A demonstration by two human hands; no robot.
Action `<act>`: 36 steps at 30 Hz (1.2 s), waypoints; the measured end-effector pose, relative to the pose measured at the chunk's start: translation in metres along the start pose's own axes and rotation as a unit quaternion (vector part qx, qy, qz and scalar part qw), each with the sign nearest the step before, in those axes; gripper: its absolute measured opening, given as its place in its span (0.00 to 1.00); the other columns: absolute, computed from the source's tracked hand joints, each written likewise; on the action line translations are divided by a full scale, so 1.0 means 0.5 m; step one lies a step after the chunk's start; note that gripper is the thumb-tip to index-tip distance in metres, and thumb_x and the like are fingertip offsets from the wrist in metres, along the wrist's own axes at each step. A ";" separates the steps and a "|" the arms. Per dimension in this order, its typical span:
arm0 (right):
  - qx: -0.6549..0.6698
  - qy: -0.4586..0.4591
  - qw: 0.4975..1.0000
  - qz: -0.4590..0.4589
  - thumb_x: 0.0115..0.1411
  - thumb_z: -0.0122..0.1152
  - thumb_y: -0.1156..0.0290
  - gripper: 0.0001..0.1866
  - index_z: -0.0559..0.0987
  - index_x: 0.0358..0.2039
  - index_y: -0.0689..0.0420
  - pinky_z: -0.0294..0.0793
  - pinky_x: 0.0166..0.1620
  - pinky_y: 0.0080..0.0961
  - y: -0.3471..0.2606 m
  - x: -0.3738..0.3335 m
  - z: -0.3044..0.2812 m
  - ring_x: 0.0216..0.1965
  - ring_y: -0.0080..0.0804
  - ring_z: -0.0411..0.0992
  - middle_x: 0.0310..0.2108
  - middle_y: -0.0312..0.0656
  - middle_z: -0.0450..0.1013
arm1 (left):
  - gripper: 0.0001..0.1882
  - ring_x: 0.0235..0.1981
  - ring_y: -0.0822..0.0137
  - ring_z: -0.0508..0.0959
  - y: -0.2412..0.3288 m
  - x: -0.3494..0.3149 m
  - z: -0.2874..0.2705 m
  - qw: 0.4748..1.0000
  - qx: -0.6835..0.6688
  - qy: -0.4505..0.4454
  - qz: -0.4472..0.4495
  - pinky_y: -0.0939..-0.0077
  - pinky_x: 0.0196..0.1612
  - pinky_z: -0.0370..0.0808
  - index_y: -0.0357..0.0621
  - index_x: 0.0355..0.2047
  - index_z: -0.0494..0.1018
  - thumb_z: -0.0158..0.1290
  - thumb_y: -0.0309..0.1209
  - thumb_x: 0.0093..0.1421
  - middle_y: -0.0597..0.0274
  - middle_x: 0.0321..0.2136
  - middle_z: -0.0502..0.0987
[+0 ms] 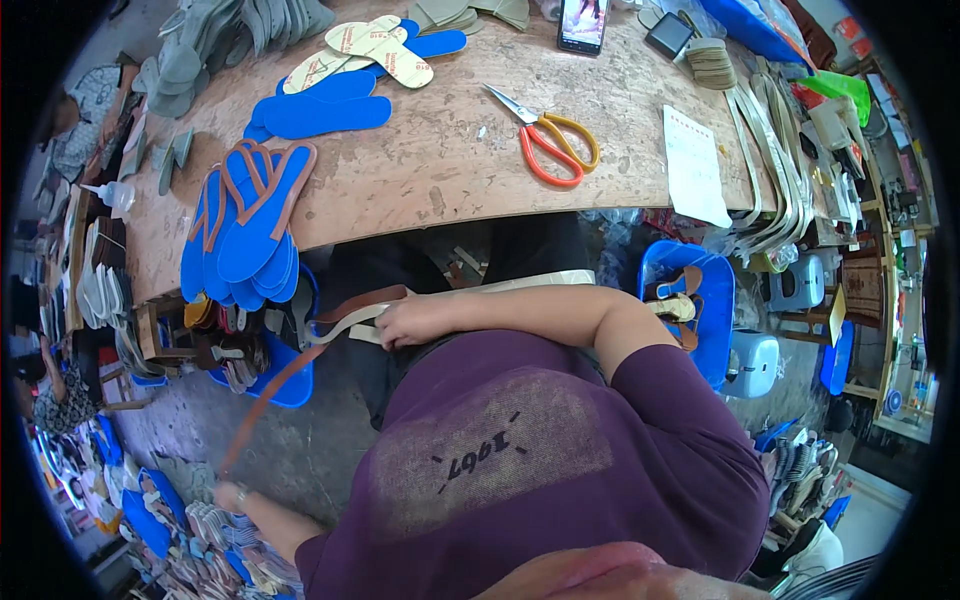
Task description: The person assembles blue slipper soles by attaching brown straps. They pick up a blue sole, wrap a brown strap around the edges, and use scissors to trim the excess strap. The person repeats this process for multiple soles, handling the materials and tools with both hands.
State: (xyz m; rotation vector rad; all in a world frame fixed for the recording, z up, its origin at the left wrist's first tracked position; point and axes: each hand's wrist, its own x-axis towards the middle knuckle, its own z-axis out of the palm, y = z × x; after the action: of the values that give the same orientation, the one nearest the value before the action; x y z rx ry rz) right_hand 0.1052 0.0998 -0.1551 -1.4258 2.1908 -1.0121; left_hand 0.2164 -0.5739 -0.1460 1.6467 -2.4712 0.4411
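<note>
Bare tabletop (440,160) between blue insoles (250,225) and orange-handled scissors (548,140).

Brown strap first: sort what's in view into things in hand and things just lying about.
In hand:
brown strap, stretched between left hand and right hand
beige strip under right hand

Lying about:
orange-handled scissors
phone
blue insoles
white paper sheet

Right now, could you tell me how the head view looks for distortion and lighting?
In the head view, the fisheye bends the table edge into an arc and blacks out the corners; light is even daylight, dim under the table; the scissors are sharp, while the left hand sits near the stretched rim.
</note>
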 end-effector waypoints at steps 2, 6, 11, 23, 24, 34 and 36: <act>0.096 0.119 0.988 0.012 0.51 0.62 0.71 0.14 0.77 0.41 0.55 0.72 0.42 0.31 0.004 -0.018 0.002 0.39 0.36 0.73 0.36 0.38 0.73 | 0.26 0.39 0.48 0.77 -0.029 -0.073 0.026 0.994 0.098 -0.050 0.001 0.58 0.41 0.73 0.37 0.47 0.70 0.46 0.48 0.59 0.40 0.41 0.75; 0.444 0.285 0.849 0.046 0.57 0.58 0.77 0.12 0.76 0.43 0.59 0.71 0.44 0.21 -0.103 -0.043 -0.139 0.39 0.20 0.72 0.30 0.32 0.72 | 0.26 0.47 0.54 0.74 0.021 -0.175 0.061 0.964 -0.205 -0.004 0.169 0.62 0.49 0.71 0.24 0.51 0.64 0.47 0.37 0.62 0.38 0.49 0.70; 0.455 0.587 0.669 0.029 0.54 0.58 0.78 0.12 0.77 0.41 0.58 0.70 0.34 0.18 -0.157 -0.109 -0.329 0.31 0.20 0.71 0.36 0.36 0.75 | 0.13 0.45 0.63 0.76 0.421 -0.561 -0.333 0.558 -0.707 -0.268 0.343 0.74 0.49 0.73 0.33 0.47 0.69 0.44 0.25 0.64 0.52 0.43 0.76; 0.173 0.808 0.540 -0.157 0.52 0.54 0.82 0.17 0.70 0.45 0.63 0.66 0.26 0.16 -0.288 -0.680 -0.553 0.29 0.26 0.69 0.37 0.46 0.72 | 0.18 0.50 0.54 0.69 0.550 -0.755 -0.309 0.534 -0.364 -0.147 0.749 0.61 0.53 0.65 0.43 0.47 0.71 0.54 0.32 0.55 0.57 0.47 0.72; 0.130 0.835 0.517 -0.137 0.52 0.54 0.81 0.17 0.70 0.45 0.64 0.66 0.27 0.16 -0.311 -0.750 -0.559 0.29 0.27 0.69 0.37 0.46 0.72 | 0.16 0.48 0.55 0.69 0.547 -0.750 -0.301 0.543 -0.372 -0.136 0.740 0.62 0.50 0.67 0.45 0.45 0.72 0.53 0.32 0.56 0.58 0.44 0.73; -0.191 0.909 0.346 0.130 0.54 0.54 0.79 0.14 0.73 0.43 0.67 0.70 0.33 0.21 -0.475 -1.077 -0.483 0.31 0.30 0.72 0.36 0.46 0.74 | 0.08 0.34 0.64 0.78 0.467 -0.528 -0.176 0.729 -0.171 -0.372 0.548 0.76 0.37 0.72 0.45 0.39 0.76 0.53 0.29 0.59 0.55 0.33 0.78; -0.218 0.894 0.359 0.153 0.55 0.54 0.78 0.14 0.73 0.42 0.68 0.71 0.34 0.21 -0.450 -1.010 -0.477 0.31 0.30 0.72 0.35 0.46 0.74 | 0.09 0.37 0.60 0.78 0.436 -0.494 -0.145 0.695 -0.098 -0.235 0.672 0.74 0.39 0.72 0.45 0.40 0.76 0.53 0.30 0.59 0.52 0.36 0.78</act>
State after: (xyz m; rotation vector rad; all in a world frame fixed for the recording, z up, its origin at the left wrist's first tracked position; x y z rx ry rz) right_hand 0.3274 0.5862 0.1216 1.3961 3.7048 -2.4321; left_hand 0.1093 -0.2560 -0.1809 -0.5169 -3.4788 -0.2157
